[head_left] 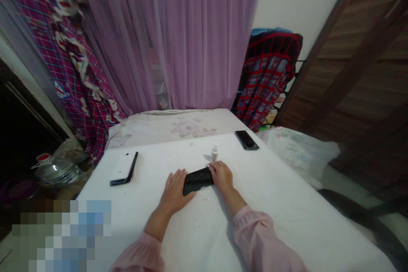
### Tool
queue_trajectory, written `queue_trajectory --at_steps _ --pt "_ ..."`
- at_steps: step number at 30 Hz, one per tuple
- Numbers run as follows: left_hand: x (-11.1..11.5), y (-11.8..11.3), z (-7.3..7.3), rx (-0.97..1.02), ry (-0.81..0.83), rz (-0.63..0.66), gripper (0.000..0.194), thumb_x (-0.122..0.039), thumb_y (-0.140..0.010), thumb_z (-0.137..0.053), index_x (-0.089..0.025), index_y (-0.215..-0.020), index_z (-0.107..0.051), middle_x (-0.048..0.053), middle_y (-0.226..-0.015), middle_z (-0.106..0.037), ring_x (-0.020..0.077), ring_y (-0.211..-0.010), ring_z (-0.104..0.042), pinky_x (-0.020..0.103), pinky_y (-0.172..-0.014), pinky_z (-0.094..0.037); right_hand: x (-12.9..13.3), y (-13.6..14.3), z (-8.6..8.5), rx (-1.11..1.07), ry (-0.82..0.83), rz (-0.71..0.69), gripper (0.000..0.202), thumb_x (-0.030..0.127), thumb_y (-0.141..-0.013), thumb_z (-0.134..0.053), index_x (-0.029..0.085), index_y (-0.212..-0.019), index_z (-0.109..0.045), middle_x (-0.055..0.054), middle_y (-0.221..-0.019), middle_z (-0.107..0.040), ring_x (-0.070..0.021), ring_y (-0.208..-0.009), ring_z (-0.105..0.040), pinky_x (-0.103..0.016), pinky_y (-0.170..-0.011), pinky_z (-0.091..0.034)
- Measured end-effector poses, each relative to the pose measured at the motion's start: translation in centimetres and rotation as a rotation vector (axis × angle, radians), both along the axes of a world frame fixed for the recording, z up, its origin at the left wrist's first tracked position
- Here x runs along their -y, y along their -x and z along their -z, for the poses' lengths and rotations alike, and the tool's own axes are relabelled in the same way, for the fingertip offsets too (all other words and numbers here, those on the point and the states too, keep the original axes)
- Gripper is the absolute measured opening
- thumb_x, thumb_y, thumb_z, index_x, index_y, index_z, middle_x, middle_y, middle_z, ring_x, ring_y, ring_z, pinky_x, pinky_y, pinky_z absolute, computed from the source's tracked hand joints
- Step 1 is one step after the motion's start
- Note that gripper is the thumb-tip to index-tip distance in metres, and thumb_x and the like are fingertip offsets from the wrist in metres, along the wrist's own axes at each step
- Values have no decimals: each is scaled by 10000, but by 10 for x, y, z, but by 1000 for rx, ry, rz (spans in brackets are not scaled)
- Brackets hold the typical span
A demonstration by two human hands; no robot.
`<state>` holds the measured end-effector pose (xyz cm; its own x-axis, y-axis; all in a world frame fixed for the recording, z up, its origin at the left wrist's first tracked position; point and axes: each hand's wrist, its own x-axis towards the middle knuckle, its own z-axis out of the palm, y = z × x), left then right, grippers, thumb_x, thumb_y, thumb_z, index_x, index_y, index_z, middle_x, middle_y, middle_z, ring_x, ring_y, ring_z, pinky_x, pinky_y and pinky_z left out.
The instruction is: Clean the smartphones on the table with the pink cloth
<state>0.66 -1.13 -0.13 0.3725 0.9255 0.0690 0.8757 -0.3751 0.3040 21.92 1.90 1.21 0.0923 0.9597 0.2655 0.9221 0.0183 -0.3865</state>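
Observation:
A black smartphone (198,180) lies on the white-covered table in front of me, slightly slanted. My left hand (175,191) braces its left end, the thumb along the near edge and the fingers by the far corner. Over the right end, my right hand (222,175) is closed with its fingers bent. Something small and pale shows at those fingertips, too small to name. Just beyond the right hand stands a small clear bottle (214,153) with a white top.
Stacked phones, a white one (123,166) uppermost, lie at the left. More dark phones (247,140) lie near the right edge. A small pale square (191,144) is farther back. Beside the table are a large water bottle (57,170) and a plastic bag (296,151).

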Motion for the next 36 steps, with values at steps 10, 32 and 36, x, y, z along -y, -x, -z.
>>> queue_trajectory --at_steps 10,32,36 --pt "5 23 5 31 6 -52 653 -479 -820 -578 -149 -1361 -422 138 -1516 -377 288 -1434 -261 511 -1185 -134 1 7 -3 116 -9 -65 215 271 -928 -544 262 -927 -759 -47 -946 -699 -204 -901 -579 -292 -755 -376" --pt "6 20 10 62 -44 -44 662 -504 -834 -557 -200 -1400 -401 99 -1510 -398 278 -1428 -281 505 -1185 -127 4 15 -8 132 17 -97 225 294 -940 -533 265 -940 -755 -41 -949 -698 -199 -915 -570 -291 -760 -367" --pt "7 20 8 47 -23 -51 658 -493 -833 -560 -185 -1395 -411 98 -1511 -397 280 -1433 -267 505 -1186 -126 7 48 -8 136 10 -244 219 298 -940 -532 275 -934 -750 -42 -946 -696 -193 -905 -569 -299 -763 -367"
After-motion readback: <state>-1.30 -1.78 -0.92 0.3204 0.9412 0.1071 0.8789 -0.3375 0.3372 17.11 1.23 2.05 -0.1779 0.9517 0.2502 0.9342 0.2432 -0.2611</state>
